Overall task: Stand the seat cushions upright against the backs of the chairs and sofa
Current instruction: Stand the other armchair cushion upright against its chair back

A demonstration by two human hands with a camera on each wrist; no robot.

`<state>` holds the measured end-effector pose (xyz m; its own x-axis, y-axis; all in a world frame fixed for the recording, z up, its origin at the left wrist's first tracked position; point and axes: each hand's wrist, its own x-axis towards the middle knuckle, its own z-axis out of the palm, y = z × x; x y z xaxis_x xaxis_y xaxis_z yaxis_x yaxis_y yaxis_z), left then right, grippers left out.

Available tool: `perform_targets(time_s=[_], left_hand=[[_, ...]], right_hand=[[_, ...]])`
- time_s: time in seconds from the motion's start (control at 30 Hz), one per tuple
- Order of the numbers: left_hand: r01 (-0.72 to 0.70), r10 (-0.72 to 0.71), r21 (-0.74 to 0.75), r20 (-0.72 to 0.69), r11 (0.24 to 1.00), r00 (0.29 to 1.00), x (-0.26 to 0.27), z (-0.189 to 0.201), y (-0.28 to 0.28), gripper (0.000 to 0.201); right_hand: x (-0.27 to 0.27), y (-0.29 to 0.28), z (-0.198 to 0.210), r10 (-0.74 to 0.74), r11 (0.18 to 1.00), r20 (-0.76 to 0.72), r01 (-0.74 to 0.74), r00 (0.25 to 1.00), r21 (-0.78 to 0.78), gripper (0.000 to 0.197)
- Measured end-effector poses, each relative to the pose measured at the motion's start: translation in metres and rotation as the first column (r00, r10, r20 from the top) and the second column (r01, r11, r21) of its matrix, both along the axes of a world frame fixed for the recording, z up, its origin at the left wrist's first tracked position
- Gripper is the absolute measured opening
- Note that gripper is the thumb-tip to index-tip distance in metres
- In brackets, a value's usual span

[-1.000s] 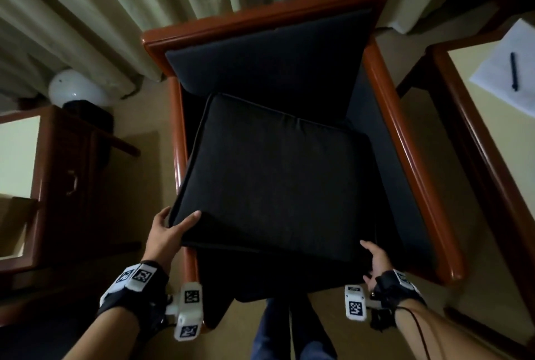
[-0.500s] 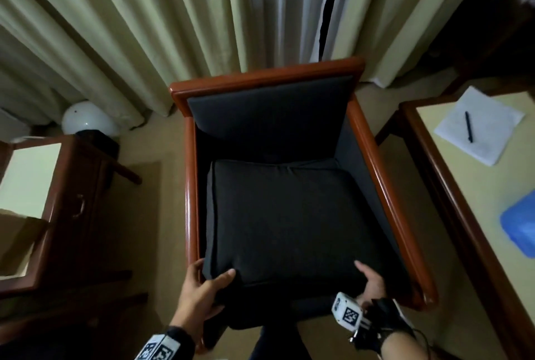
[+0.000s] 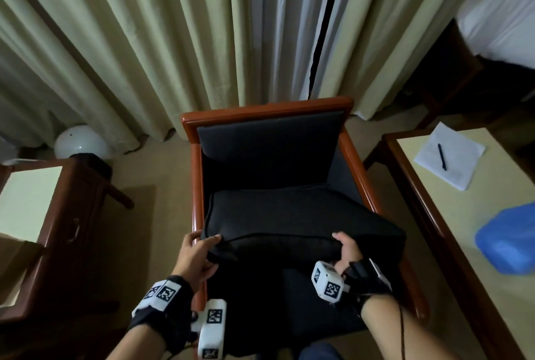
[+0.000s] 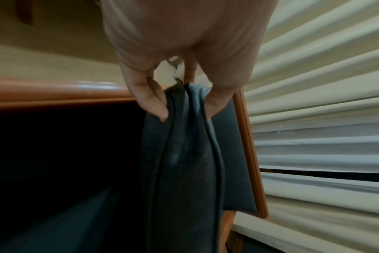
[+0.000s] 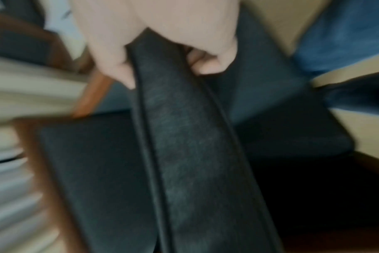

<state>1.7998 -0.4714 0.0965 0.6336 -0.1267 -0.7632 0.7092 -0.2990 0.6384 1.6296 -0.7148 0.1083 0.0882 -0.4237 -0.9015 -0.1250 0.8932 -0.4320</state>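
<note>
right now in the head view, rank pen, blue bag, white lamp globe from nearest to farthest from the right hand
From the right hand:
1. Blue bag, on the table to the right.
2. Pen, on paper farther back on that table.
3. White lamp globe, far left by the curtain.

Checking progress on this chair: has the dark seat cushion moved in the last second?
Yes. The dark seat cushion has been drawn forward, away from the wooden chair's backrest, its right front corner now overhanging the armrest.

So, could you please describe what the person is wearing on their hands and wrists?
Both forearms are bare, with no sleeves. The left hand and right hand each have a black wrist strap carrying white blocks printed with black-and-white square markers. A thin dark cable runs along the right forearm.
</note>
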Motion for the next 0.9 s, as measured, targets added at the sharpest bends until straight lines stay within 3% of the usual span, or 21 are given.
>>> perform_targets(time_s=[0.03,0.13,0.17,0.27,0.37,0.47,0.53,0.57,0.6,0.63,0.7,0.73,0.77,0.8,0.83,0.9], left_hand=[[-0.006,0.006,0.004,0.001,1.000,1.000,0.005,0.000,-0.001,0.035],[0.016,-0.020,0.082,0.051,0.996,0.999,0.017,-0.007,-0.009,0.052],[0.038,-0.046,0.100,0.078,0.994,0.996,0.023,-0.023,-0.007,0.061],[0.070,-0.092,0.159,0.133,0.985,0.987,0.033,-0.060,-0.004,0.053],[0.186,-0.243,0.312,0.154,0.932,0.958,0.019,-0.008,-0.023,0.066],[0.388,-0.486,0.484,0.089,0.784,0.869,0.017,0.027,-0.050,0.100],[0.425,-0.560,0.565,0.079,0.707,0.825,0.022,0.030,-0.060,0.110],[0.417,-0.572,0.591,0.094,0.691,0.815,0.026,0.029,-0.063,0.112],[0.405,-0.575,0.606,0.107,0.684,0.811,0.030,0.027,-0.064,0.113],[0.394,-0.572,0.616,0.115,0.683,0.812,0.035,0.024,-0.066,0.111],[0.373,-0.561,0.632,0.119,0.679,0.819,0.041,0.021,-0.067,0.107],[0.364,-0.564,0.643,0.130,0.674,0.815,0.044,0.019,-0.068,0.105],[0.355,-0.571,0.653,0.146,0.669,0.808,0.045,0.018,-0.070,0.103],[0.344,-0.580,0.669,0.160,0.659,0.799,0.047,0.017,-0.072,0.103],[0.331,-0.599,0.703,0.167,0.629,0.784,0.048,0.016,-0.073,0.104],[0.306,-0.704,0.823,0.152,0.479,0.694,0.053,0.016,-0.073,0.107]], right_hand=[[0.008,-0.003,0.006,0.017,1.000,-0.025,-0.017,1.000,0.005,0.012],[0.017,-0.009,0.007,0.080,0.997,-0.075,-0.080,0.994,0.010,0.051],[0.017,-0.009,0.007,0.100,0.995,-0.086,-0.098,0.991,0.022,0.055],[0.018,-0.012,-0.003,0.185,0.980,-0.066,-0.179,0.980,0.088,0.041],[0.025,-0.026,-0.007,0.249,0.964,-0.043,-0.244,0.967,0.103,0.032],[0.040,-0.044,0.002,0.395,0.918,-0.070,-0.389,0.916,0.079,0.033],[0.049,-0.058,0.006,0.532,0.844,-0.136,-0.536,0.836,0.003,0.031],[0.051,-0.065,0.008,0.632,0.742,-0.235,-0.664,0.739,-0.093,0.031],[0.052,-0.072,0.010,0.708,0.551,-0.395,-0.807,0.586,-0.210,0.034],[0.052,-0.079,0.011,0.704,0.287,-0.577,-0.909,0.414,-0.302,0.042],[0.048,-0.089,0.008,0.534,-0.240,-0.841,-0.937,0.091,-0.254,0.078],[0.045,-0.092,0.006,0.426,-0.403,-0.903,-0.907,-0.064,-0.126,0.103],[0.042,-0.095,0.003,0.325,-0.496,-0.929,-0.868,-0.180,-0.006,0.119],[0.040,-0.098,0.001,0.259,-0.541,-0.931,-0.837,-0.256,0.080,0.127],[0.040,-0.103,-0.004,0.207,-0.569,-0.933,-0.812,-0.294,0.129,0.128],[0.041,-0.109,-0.011,0.119,-0.616,-0.952,-0.773,-0.282,0.152,0.126]])
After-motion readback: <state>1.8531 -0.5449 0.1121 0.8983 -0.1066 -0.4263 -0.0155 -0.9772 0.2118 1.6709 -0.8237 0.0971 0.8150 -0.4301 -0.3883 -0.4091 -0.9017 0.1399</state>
